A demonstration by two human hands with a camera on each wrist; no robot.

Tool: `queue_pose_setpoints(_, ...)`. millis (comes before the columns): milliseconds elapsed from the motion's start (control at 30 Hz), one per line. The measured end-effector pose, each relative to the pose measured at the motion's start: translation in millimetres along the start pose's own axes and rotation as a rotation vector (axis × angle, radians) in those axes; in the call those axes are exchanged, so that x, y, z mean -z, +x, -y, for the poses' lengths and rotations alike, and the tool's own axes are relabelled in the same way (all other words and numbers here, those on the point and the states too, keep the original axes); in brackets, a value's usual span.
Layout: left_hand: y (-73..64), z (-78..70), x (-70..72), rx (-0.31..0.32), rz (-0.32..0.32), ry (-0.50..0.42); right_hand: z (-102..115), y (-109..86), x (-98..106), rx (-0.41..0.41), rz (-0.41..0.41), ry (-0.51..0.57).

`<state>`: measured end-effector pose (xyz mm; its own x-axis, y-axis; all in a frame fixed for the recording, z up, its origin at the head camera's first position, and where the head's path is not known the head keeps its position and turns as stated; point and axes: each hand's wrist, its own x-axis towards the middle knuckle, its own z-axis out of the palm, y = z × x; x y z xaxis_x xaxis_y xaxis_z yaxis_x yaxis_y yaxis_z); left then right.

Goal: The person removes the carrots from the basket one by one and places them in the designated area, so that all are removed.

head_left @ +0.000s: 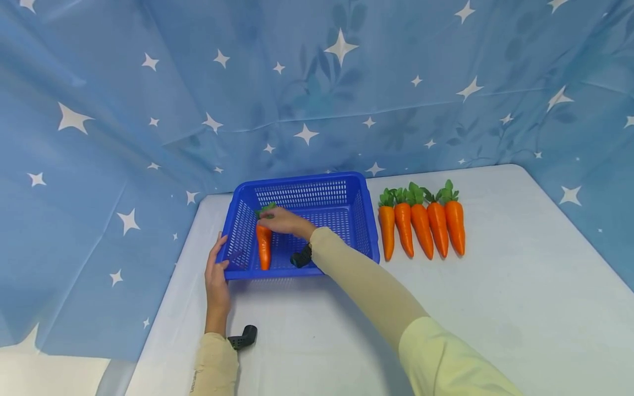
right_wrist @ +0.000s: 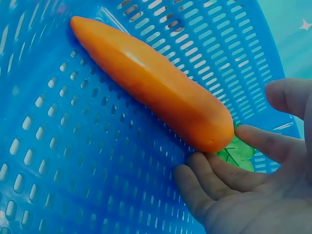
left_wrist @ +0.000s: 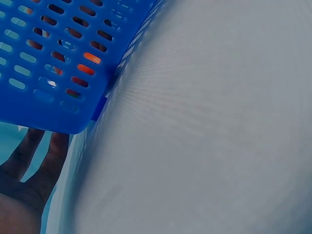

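Observation:
A blue plastic basket (head_left: 297,273) with slotted walls stands on the white table. Inside it, along the left side, lies an orange carrot (right_wrist: 156,90), its green leaves (right_wrist: 237,155) toward the back. My right hand (head_left: 283,221) reaches into the basket over the leafy end. In the right wrist view its fingertips are right at the carrot's thick end, while the thumb (right_wrist: 287,97) stands off from it. At the basket's front left corner, my left hand (head_left: 216,278) touches the rim with nearly straight, spread fingers (left_wrist: 54,156); their tips are hidden behind the rim in the left wrist view.
Several more carrots (head_left: 421,231) lie side by side in a row on the table (head_left: 495,297), just right of the basket, leaves toward the back. A blue curtain with white stars (head_left: 307,133) hangs behind the table and along its left side.

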<state>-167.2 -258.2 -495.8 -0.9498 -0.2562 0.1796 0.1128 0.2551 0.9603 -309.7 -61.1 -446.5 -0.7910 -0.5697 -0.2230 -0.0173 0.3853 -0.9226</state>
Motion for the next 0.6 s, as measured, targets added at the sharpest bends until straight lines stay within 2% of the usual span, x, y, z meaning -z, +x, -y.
queue_pose_setpoints(200, -0.3, 0.2, -0.7, -0.005, 0.006, -0.013, 0.2, 2.0, -3.8, -0.069, 0.043, -0.026)
queue_pose_setpoints(600, -1.5, -1.5, -1.4, 0.015, 0.001, -0.011, 0.9, 2.9, -5.4, -0.062, 0.043, -0.025)
